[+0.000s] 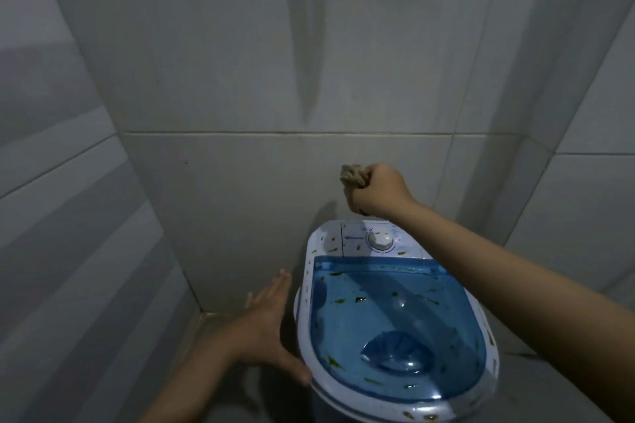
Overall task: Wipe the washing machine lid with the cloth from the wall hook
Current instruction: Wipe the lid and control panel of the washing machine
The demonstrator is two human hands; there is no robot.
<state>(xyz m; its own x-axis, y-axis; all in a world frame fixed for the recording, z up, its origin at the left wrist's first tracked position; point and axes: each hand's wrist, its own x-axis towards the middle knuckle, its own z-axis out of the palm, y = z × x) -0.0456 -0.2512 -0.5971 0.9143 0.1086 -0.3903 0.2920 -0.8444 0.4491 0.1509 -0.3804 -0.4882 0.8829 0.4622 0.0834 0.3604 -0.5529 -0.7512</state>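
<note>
A small white washing machine (321, 240) stands in a tiled corner. Its see-through blue lid (388, 312) is shut and flecked with small green and brown bits. A white dial (380, 241) sits on the rear control panel. My right hand (376, 190) is raised above the panel, close to the back wall, fist closed on a bunched beige cloth (352, 175). Off the machine's left side my left hand (271, 316) is flat with fingers spread, its thumb touching the rim. No wall hook is visible.
Grey tiled walls (240, 182) close in at the back, left and right. The floor corner (206, 317) shows to the left of the machine. A narrow gap lies between the machine and the left wall.
</note>
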